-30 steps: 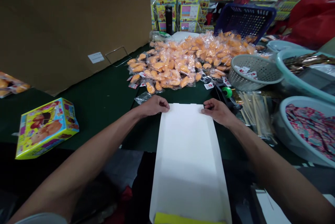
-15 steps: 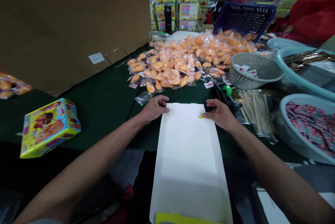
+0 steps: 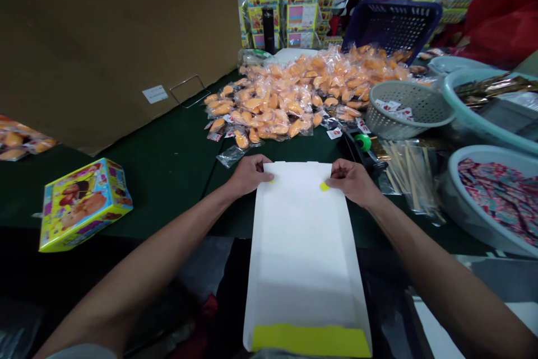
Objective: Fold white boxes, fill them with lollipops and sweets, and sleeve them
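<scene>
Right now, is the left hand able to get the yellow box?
Probably yes: the yellow box sits off to the left, and nothing appears to stand between it and the left hand, though that hand would first have to release the white sheet.

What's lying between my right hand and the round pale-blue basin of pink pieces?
The head view shows thin wooden sticks in clear plastic, plus a black object with a green disc nearer your right hand.

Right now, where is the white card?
In the head view, the white card is low, just right of centre, far corners held by the left hand and right hand, nearer than the orange pile.
</scene>
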Available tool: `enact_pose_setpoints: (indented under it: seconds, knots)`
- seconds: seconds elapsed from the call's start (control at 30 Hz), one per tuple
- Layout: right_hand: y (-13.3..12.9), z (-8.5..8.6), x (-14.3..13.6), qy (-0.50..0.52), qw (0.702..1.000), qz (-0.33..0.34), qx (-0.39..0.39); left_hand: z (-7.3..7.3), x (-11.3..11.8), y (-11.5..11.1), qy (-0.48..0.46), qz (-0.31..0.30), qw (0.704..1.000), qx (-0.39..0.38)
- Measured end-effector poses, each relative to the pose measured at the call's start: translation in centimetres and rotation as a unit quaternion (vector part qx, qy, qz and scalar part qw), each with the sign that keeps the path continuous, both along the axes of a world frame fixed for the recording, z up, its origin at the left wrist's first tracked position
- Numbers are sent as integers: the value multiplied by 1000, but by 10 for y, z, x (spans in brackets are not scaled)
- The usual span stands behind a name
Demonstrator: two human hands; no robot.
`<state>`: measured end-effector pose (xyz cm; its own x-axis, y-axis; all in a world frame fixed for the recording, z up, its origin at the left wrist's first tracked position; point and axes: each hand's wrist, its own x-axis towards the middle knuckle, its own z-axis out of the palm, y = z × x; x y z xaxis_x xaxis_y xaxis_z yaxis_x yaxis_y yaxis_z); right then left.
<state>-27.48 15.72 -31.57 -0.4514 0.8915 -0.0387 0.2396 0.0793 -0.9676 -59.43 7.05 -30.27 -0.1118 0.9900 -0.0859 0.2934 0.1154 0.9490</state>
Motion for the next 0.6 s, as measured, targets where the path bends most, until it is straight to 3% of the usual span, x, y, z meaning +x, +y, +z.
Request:
enact_pose_setpoints:
  seconds: [0.1,0.2,0.27,0.43,0.53,0.6]
  knots:
    - [-4,-6,-1,-83,991,-14,104,-4,4,-6,93,8,992,87]
    - [-8,-10,0,-134,972,2,194,-4,3,-13,216,-31,957,189]
    - [-9,-10,4,-147,962,21,229,-4,-2,-16,254,-67,942,210]
    - [-3,-3,20,-125,973,94,171,-5,-11,-23,243,-130,943,187]
    - [1,3,28,-99,978,140,122,-9,-8,-22,221,-93,953,185]
    - [1,5,28,-95,980,121,125,-11,-3,-20,211,-59,958,185]
